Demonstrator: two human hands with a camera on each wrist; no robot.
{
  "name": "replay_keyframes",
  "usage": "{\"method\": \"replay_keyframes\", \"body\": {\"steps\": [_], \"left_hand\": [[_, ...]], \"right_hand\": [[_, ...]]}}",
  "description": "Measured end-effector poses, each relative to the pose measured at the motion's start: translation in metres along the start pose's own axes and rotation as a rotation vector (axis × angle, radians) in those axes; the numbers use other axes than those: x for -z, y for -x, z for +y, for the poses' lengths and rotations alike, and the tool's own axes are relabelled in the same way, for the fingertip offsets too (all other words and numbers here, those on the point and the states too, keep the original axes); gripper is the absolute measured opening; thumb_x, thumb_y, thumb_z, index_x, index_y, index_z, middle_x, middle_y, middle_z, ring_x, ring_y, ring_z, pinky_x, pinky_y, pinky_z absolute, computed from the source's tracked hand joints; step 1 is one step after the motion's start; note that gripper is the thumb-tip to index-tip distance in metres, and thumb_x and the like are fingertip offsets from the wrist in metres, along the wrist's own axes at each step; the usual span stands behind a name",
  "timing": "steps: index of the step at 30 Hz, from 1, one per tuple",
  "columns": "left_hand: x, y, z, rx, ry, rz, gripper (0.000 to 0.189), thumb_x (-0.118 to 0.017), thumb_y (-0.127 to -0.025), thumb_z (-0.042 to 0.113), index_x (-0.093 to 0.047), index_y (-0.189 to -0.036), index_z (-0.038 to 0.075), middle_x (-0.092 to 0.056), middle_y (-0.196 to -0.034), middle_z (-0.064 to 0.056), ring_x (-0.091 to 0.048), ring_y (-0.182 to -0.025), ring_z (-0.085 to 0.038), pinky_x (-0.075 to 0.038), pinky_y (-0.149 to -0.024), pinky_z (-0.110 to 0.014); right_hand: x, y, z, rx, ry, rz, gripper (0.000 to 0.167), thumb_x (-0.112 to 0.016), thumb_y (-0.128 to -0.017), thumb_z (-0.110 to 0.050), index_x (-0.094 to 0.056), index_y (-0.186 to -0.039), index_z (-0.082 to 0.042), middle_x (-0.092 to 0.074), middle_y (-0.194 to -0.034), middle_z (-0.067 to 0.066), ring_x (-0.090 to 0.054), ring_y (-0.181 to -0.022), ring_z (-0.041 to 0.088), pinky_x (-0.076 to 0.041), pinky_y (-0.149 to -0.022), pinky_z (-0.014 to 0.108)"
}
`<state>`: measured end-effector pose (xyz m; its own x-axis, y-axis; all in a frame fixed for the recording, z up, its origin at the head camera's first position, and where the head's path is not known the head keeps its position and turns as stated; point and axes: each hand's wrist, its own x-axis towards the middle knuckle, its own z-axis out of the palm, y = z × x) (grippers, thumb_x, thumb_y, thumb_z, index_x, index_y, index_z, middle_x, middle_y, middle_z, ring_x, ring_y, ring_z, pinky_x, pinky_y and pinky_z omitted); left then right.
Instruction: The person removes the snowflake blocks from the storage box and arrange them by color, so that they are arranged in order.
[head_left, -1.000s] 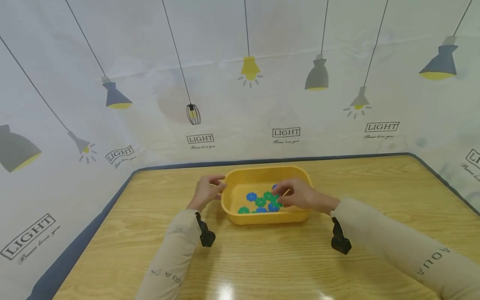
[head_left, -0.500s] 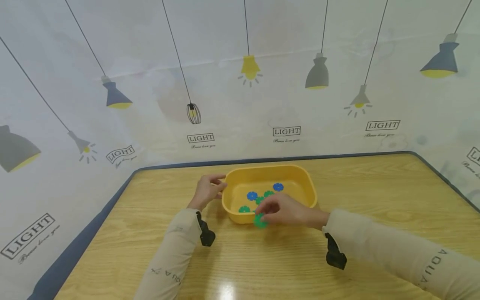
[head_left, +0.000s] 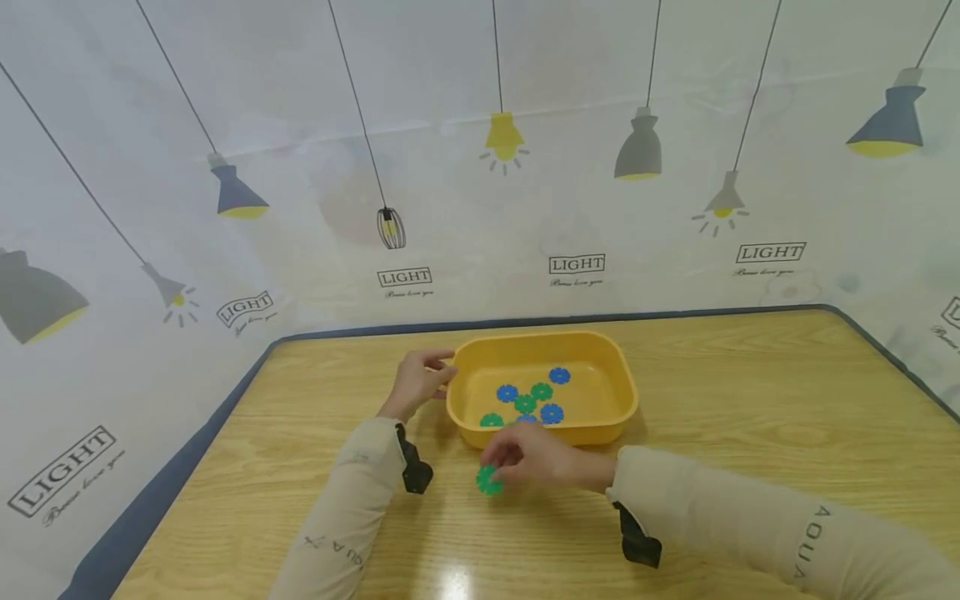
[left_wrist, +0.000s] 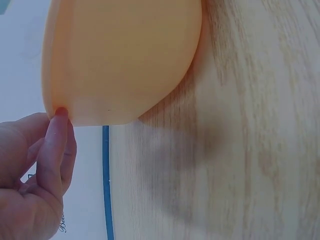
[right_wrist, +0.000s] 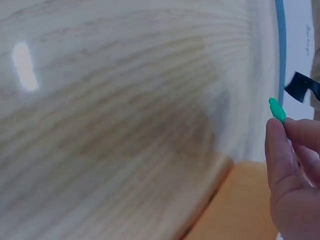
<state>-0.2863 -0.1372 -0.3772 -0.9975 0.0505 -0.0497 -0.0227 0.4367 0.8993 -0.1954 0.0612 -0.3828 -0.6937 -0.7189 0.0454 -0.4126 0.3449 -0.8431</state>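
A yellow plastic basin stands on the wooden table with several flower-shaped pieces in it, among them a blue piece and a green piece. At its left end my left hand pinches the rim; in the left wrist view the fingertips press on the basin's wall. My right hand is in front of the basin's near side. Between thumb and fingers it pinches a green flower-shaped piece, seen edge-on in the right wrist view.
The wooden table spreads around the basin, with a dark blue edge strip along the back. Behind it hangs a pale wall covering printed with lamps. Each wrist wears a black camera mount.
My right hand has lifted a green piece out of the basin and brought it toward me and leftward over the near rim. The left hand keeps its place at the rim.
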Motion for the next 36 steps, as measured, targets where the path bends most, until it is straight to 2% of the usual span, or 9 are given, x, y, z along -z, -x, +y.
{"method": "replay_keyframes", "body": {"steps": [8, 14, 21, 25, 36], "left_hand": [[-0.003, 0.000, -0.002, -0.019, 0.000, -0.002, 0.035, -0.059, -0.083, 0.004, -0.056, -0.118, -0.001, -0.054, -0.092, -0.017, -0.060, -0.070, -0.023, -0.055, -0.057, -0.027], [-0.004, 0.002, -0.003, -0.028, 0.011, -0.004, 0.035, -0.059, -0.083, 0.004, -0.055, -0.118, -0.001, -0.054, -0.092, -0.018, -0.061, -0.072, -0.025, -0.055, -0.057, -0.027], [-0.003, 0.002, 0.001, -0.018, 0.001, -0.003, 0.035, -0.059, -0.083, 0.005, -0.055, -0.118, -0.001, -0.054, -0.095, -0.018, -0.059, -0.070, -0.020, -0.055, -0.058, -0.027], [-0.002, 0.002, 0.001, -0.010, 0.002, -0.005, 0.035, -0.059, -0.083, 0.005, -0.056, -0.118, 0.000, -0.054, -0.095, -0.017, -0.058, -0.069, -0.018, -0.055, -0.058, -0.027], [0.001, 0.002, 0.000, 0.002, 0.007, -0.010, 0.035, -0.059, -0.084, 0.005, -0.055, -0.118, 0.000, -0.053, -0.095, -0.017, -0.058, -0.070, -0.019, -0.055, -0.060, -0.029]], "right_hand": [[-0.023, -0.004, 0.015, 0.021, 0.095, 0.074, 0.013, -0.064, -0.075, 0.005, -0.062, -0.087, 0.000, -0.060, -0.077, 0.006, -0.051, -0.068, 0.005, -0.046, -0.060, 0.016], [-0.028, -0.006, 0.023, 0.040, 0.114, 0.119, 0.012, -0.064, -0.075, 0.005, -0.062, -0.085, 0.000, -0.061, -0.076, 0.007, -0.051, -0.066, 0.006, -0.045, -0.058, 0.016], [-0.033, -0.010, 0.026, 0.035, 0.113, 0.166, 0.012, -0.064, -0.075, 0.004, -0.065, -0.087, 0.001, -0.064, -0.080, 0.005, -0.055, -0.072, 0.008, -0.049, -0.063, 0.021], [-0.035, -0.013, 0.027, 0.025, 0.130, 0.175, 0.013, -0.064, -0.076, 0.003, -0.066, -0.088, 0.000, -0.064, -0.081, 0.003, -0.056, -0.073, 0.009, -0.049, -0.064, 0.021], [-0.037, -0.020, 0.028, -0.023, 0.148, 0.136, 0.015, -0.064, -0.079, -0.001, -0.065, -0.093, -0.002, -0.063, -0.085, 0.001, -0.056, -0.077, 0.008, -0.049, -0.067, 0.021]]}}
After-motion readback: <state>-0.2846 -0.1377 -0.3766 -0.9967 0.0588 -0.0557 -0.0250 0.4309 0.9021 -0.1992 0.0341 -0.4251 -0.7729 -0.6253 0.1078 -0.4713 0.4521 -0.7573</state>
